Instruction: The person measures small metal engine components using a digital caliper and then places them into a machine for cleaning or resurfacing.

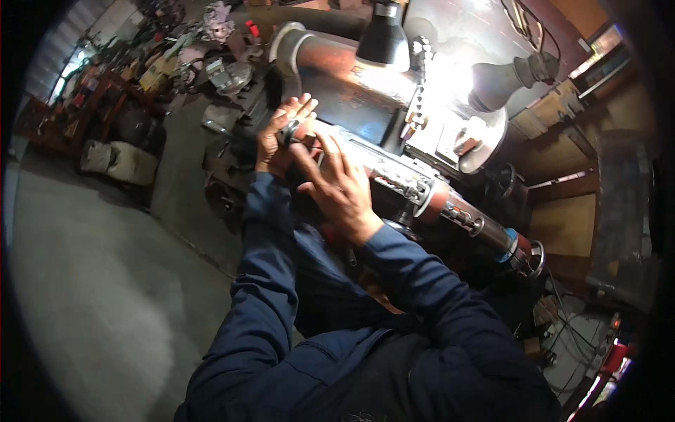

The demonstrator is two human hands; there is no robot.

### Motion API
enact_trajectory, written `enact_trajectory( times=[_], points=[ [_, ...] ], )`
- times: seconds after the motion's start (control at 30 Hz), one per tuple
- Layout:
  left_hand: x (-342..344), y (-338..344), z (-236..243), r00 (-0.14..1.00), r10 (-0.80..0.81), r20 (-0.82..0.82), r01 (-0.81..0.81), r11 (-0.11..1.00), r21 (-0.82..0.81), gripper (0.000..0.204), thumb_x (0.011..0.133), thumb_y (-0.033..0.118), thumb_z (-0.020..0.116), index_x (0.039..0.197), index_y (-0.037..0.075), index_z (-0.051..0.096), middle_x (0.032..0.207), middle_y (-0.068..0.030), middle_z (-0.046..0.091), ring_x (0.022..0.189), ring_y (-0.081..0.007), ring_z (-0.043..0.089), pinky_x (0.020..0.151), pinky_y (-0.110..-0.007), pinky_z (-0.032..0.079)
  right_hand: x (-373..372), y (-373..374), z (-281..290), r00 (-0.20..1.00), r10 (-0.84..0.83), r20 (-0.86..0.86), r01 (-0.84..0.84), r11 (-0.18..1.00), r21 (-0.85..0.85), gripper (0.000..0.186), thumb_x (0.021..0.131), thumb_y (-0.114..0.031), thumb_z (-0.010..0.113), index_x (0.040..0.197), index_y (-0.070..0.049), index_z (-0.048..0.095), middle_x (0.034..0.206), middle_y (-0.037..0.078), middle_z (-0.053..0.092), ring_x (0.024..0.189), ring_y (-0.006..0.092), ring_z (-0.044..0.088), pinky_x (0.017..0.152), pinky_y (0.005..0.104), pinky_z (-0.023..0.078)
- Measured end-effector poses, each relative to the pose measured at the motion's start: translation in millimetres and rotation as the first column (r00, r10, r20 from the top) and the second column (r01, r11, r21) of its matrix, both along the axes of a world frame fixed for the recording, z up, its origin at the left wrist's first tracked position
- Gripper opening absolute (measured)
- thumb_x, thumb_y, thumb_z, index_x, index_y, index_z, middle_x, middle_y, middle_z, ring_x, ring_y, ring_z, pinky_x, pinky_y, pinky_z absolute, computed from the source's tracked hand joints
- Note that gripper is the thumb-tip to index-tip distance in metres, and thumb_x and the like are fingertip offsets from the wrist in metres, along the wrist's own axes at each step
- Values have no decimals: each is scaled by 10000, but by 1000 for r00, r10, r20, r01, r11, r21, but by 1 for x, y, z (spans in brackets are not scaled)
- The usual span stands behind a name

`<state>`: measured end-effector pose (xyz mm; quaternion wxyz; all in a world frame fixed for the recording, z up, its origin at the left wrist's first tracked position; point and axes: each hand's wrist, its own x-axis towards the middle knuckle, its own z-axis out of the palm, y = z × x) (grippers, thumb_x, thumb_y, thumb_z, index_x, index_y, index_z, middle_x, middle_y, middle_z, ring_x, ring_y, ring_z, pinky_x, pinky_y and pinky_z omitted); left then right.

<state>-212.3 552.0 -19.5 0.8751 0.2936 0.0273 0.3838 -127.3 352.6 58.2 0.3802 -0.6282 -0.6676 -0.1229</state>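
Observation:
Both my hands are at the near left end of a long metal cylindrical assembly (394,179). My left hand (275,139) is closed about a dark round piece (290,131), with its fingertips pointing away from me. Just to the right, my right hand (341,186) has its fingers stretched out and reaching toward the same round piece. Its fingers lie over the assembly's bright upper side, and whether they press on it is hard to see. Hands and glare hide part of that end. A reddish collar (434,198) sits farther right along the assembly.
A black lamp (383,35) and a grey lamp (503,83) light the bench. Beyond my hands lie a large reddish pipe (337,67) and a hanging chain (420,91). A handwheel (537,259) ends the assembly at right. Cluttered parts fill the far left; concrete floor (91,267) is nearer.

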Motion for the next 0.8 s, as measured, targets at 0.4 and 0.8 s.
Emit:
enact_trajectory(
  times=[0.4, 0.8],
  points=[
    [0, 13, 8, 922, -386, -45, 385, 923, -27, 200, 928, 160, 610, 1099, 64, 573, 1127, -92, 613, 1221, -266, 532, 1136, -427, 387, 6, 43, -40, 982, -12, 191, 2, 999, 50, 683, 844, -293, 541, 1368, 142, 487, 1436, 330, 443, 1396, 458, 442, 1193, 540, 360],
    [7, -10, 15, 977, -188, -98, 190, 982, 10, 244, 897, 158, 626, 1102, 46, 697, 1114, -76, 684, 1204, -248, 575, 1143, -417, 398, -6, 60, -49, 855, -381, 351, 294, 915, 277, 560, 906, -259, 462, 1315, 115, 542, 1361, 261, 560, 1292, 333, 545, 1172, 477, 402]
  ],
)
